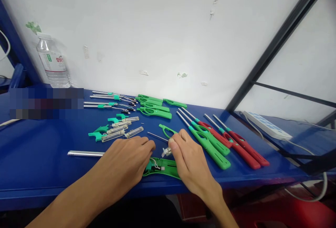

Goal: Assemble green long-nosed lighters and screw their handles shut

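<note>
My left hand (pixel 131 156) is closed over the neck of an open green lighter housing (pixel 170 168) near the table's front edge. A silver metal tube (pixel 85 153) sticks out to the left from under it. White wires and a small black igniter (pixel 158 168) lie inside the housing. My right hand (pixel 190 161) pinches a clear fuel tank (pixel 167 151) with a metal valve end, just above the housing; its fingers hide most of the tank. A thin metal rod (pixel 157 136), like a screwdriver shaft, runs toward my right fingers; its far end is hidden.
Several clear tanks (pixel 112 136) and teal trigger pieces (pixel 98 133) lie left of centre. Behind them are tubes with wires (pixel 105 106) and green housing halves (pixel 154 112). Assembled green and red lighters (pixel 238 151) lie right. A bottle (pixel 54 63) and power strip (pixel 269 126) stand farther out.
</note>
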